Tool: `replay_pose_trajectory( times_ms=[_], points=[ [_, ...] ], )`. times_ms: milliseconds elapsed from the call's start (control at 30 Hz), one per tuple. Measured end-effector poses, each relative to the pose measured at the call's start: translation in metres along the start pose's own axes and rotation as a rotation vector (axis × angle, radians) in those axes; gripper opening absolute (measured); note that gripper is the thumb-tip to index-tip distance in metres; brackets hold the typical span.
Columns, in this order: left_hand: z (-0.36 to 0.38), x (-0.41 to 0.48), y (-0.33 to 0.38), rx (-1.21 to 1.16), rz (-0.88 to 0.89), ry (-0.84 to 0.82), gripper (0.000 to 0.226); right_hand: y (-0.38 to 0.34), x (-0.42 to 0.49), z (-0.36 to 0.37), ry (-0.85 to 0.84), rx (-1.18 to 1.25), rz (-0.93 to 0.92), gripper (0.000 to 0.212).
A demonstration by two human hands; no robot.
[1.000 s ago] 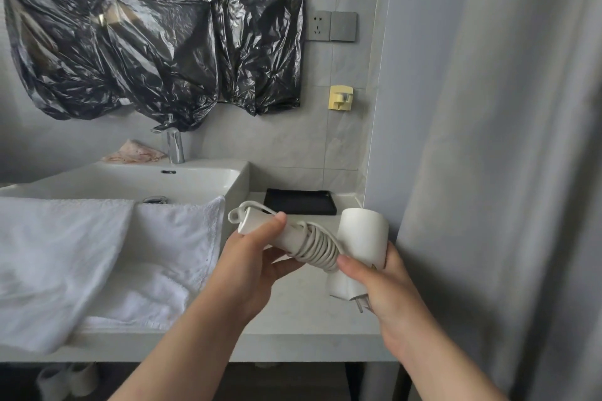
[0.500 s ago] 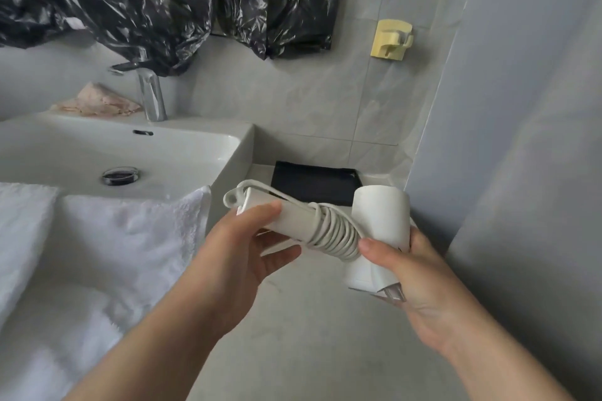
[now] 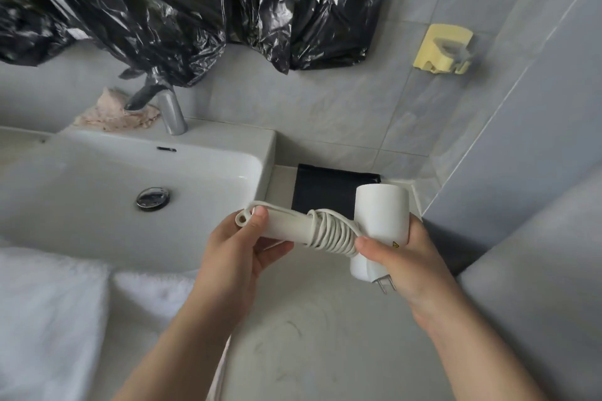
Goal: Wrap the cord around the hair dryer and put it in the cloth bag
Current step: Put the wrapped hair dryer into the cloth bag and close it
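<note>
Countertop (image 3: 309, 352): flat black cloth bag (image 3: 322, 195) beside sink (image 3: 81, 192)

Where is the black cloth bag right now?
Head view: the black cloth bag lies flat on the pale counter, against the back wall, right of the white sink, partly behind the held white hair dryer.

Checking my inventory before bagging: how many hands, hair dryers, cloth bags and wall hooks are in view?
Hands: 2, left hand and right hand
Hair dryer: 1
Cloth bag: 1
Wall hook: 1
Total: 5
</note>
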State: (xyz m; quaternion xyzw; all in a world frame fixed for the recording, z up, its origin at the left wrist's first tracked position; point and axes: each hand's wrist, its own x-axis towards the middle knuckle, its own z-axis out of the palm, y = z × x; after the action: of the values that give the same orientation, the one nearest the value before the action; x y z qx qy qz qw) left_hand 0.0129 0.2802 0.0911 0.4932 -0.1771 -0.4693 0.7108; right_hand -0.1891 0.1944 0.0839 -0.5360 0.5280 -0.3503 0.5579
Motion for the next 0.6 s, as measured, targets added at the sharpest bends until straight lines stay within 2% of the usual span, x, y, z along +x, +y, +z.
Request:
replay_pose_trajectory(
  times_ms=[100, 233, 400, 500, 600],
  points=[
    [0.014, -0.008, 0.036, -0.012, -0.039, 0.045, 0.024, -0.041, -0.006, -0.001, -0.001, -0.031, 0.032, 0.061],
    [0.028, -0.022, 0.068, -0.041, -0.052, 0.074, 0.022, -0.082, -0.018, -0.003, -0.035, -0.066, 0.021, 0.076],
    [0.033, -0.042, 0.103, -0.040, -0.003, 0.080, 0.023, -0.115, -0.030, -0.002, -0.113, -0.071, -0.007, 0.061],
    [0.026, -0.053, 0.118, -0.050, 0.066, 0.098, 0.023, -0.125, -0.031, 0.009, -0.177, -0.050, -0.033, 0.063],
    [0.008, -0.063, 0.130, -0.058, 0.099, 0.190, 0.022, -0.131, -0.032, 0.033, -0.272, -0.053, -0.066, 0.063]
  ],
)
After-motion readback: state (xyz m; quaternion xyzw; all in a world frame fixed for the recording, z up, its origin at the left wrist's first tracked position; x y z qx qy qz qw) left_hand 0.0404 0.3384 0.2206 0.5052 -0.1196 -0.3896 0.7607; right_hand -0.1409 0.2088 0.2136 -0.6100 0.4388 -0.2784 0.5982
